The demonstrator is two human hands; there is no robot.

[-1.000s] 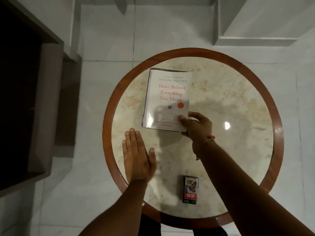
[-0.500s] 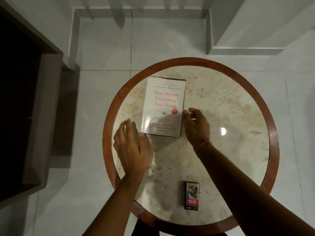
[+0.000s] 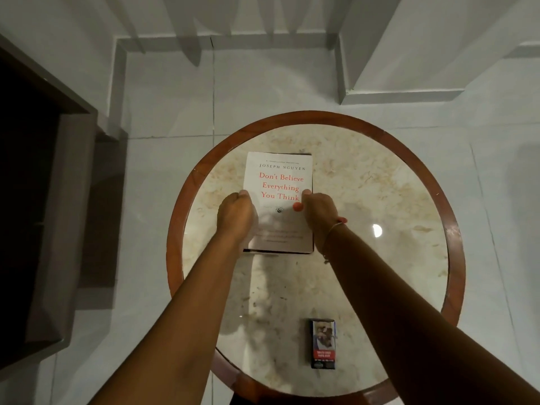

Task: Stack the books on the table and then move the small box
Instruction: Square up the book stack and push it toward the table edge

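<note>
A white book [image 3: 279, 176] with red title lettering lies face up on the round marble table [image 3: 380, 200]. A dark edge of another book shows beneath it at the top right and bottom. My left hand [image 3: 236, 213] grips the stack's left edge and my right hand [image 3: 320, 211] grips its right edge, thumbs on the cover. The small dark box [image 3: 323, 343] lies near the table's front edge, apart from both hands.
The table has a raised brown wooden rim [image 3: 175, 229]. A dark cabinet or doorway [image 3: 43, 200] stands on the left over a pale tiled floor [image 3: 169, 106]. White steps [image 3: 409, 68] rise at the back right.
Both hands moved from beside the book's lower corners to its two side edges and closed on it. The left hand came off the tabletop. The book sits squarer now.
</note>
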